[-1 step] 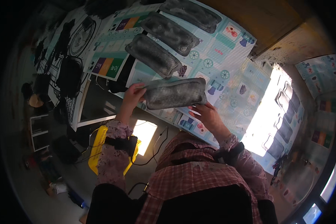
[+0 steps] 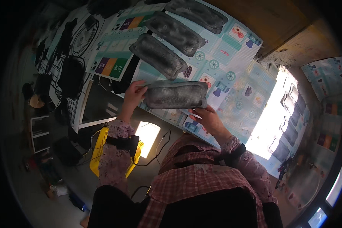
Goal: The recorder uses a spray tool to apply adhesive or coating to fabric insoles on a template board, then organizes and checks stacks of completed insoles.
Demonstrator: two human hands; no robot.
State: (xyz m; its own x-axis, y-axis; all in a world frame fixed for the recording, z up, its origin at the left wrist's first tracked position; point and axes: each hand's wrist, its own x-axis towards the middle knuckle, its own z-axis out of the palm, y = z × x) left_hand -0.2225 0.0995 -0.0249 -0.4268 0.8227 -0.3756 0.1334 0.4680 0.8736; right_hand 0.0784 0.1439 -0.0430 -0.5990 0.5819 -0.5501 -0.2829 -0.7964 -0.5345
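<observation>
Between my two hands is a dark grey, oblong, tray-like piece (image 2: 175,95) with rounded corners and a mottled, dusty surface. It is held almost level at the near edge of the table. My left hand (image 2: 133,98) is closed on its left end, fingers over the upper corner. Beneath the lower right corner, my right hand (image 2: 209,121) grips it with bent fingers; some fingertips are hidden. Just beyond lies a similar grey piece (image 2: 158,55) on the patterned sheet, with another piece (image 2: 175,33) behind it and a third (image 2: 197,14) at the back.
The table has a pale blue printed sheet (image 2: 239,85). Several more dark pieces (image 2: 290,133) lie in bright sunlight at the right. A yellow plastic basket (image 2: 98,152) stands below on the left, near a loose cable (image 2: 158,150). Coiled wire (image 2: 83,40) and black gear lie far left.
The held piece has shifted slightly left and turned a little, so its long side is more level. Both hands have moved along with it.
</observation>
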